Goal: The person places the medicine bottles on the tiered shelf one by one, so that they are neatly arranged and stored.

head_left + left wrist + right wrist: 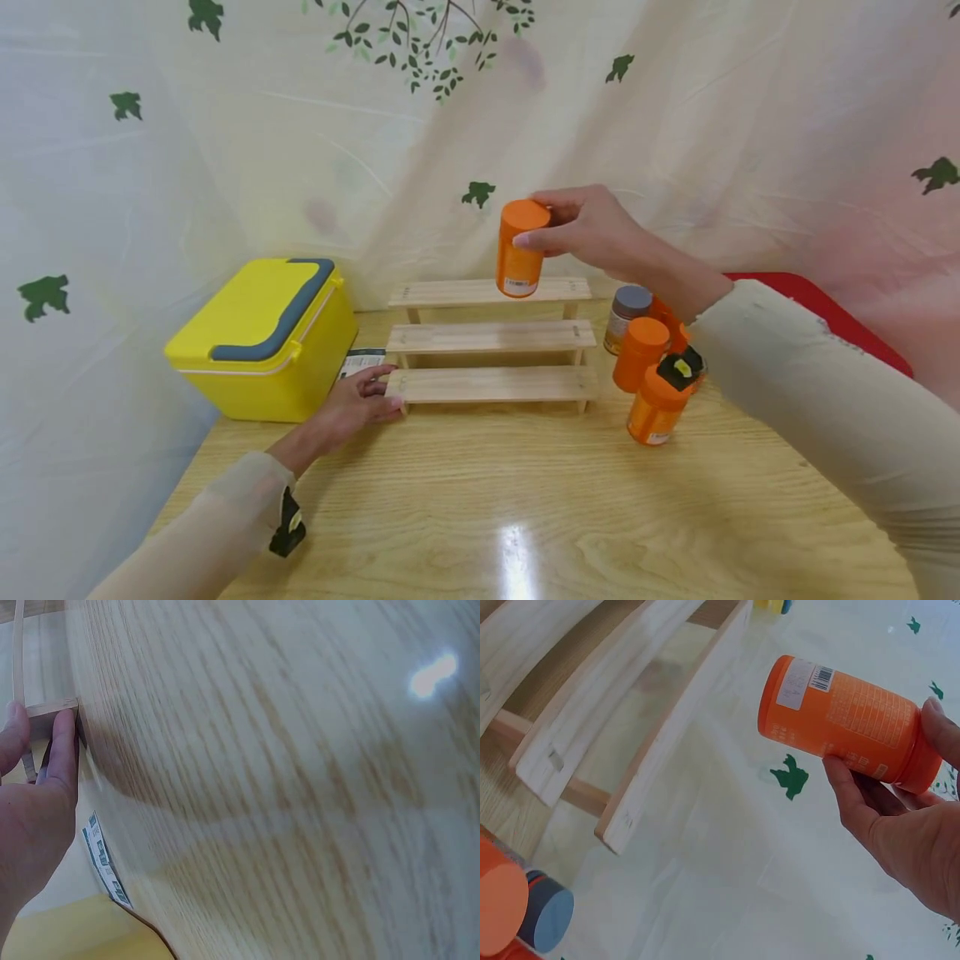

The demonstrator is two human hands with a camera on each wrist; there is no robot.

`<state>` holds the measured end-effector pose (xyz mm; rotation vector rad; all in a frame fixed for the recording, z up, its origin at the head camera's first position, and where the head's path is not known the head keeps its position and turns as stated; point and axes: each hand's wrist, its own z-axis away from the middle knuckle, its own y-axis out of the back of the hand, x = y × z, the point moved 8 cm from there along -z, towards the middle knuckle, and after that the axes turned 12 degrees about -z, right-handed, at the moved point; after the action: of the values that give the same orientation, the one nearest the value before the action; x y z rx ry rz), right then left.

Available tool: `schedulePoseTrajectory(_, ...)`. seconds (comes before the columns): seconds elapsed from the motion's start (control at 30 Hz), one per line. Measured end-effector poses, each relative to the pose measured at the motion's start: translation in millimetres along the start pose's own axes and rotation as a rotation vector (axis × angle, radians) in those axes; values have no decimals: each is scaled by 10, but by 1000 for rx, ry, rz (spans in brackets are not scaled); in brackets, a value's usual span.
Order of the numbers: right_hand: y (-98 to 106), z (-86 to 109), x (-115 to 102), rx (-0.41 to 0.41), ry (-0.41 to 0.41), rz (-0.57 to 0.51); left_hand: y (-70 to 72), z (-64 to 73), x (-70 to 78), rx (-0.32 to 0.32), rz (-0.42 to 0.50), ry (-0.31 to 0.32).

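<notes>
My right hand (592, 225) holds an orange pill bottle (519, 265) upright in the air, over the top step of a three-step wooden shelf (491, 384). In the right wrist view, thumb and fingers grip the bottle (832, 712) around its lid end; printed text and a barcode label show on its side. At the lowest step's left end is my left hand (358, 407). The left wrist view shows its thumb and fingers pinching the end of the wooden shelf (52, 709), one leg partly hidden behind them. All three steps carry nothing.
Right of the shelf stand several orange bottles (643, 346) and a dark-lidded jar (627, 315), partly hidden by the right sleeve. A red object (817, 304) lies behind that arm. On the left sits a yellow cooler box (262, 333), with a printed card (363, 360) beside it.
</notes>
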<state>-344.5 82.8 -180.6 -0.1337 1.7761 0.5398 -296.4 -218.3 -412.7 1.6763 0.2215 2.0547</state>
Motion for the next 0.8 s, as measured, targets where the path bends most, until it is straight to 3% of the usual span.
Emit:
schedulePoseTrajectory(0.17,-151,-181,23,-16,35,-44,12,-6,-9,9,-33,31)
schedulePoseTrajectory(0.5,-517,-510,114,-52,92,-146,21,-22,0,5,-75,22)
schedulePoseTrajectory(0.8,-836,-718,194,-38,99,-87,27,-19,-19,13,-91,25)
